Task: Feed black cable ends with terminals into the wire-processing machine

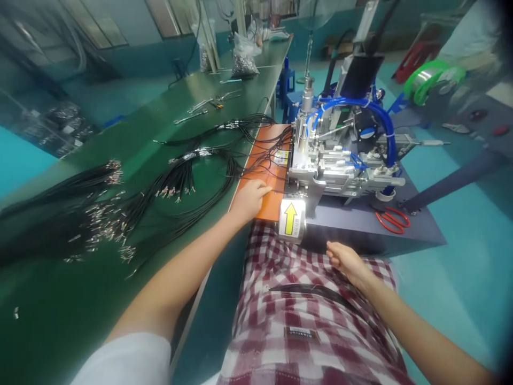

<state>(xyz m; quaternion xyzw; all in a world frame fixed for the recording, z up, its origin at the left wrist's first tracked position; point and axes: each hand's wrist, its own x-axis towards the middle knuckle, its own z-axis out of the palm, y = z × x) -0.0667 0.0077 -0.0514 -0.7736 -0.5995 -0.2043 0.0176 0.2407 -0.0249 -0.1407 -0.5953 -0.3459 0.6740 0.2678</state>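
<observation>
The left hand (251, 200) pinches a black cable (282, 192) over the orange board (270, 209) beside the machine (335, 178), apparently a feeding step calling next for steady alignment (right hand (347, 260) curled closed, contents indeterminable).

The thin black cable (278, 191) pinched by the bare left hand (251, 200) at centre runs out of sight at the silver metal machine (334, 168); the curled fingers of the bare right hand (346, 261) hide its palm. Bundled black cables (38, 235) are cut off at the left edge. Lettering on the small dark label (301, 334), lower centre, is unreadable.
</observation>
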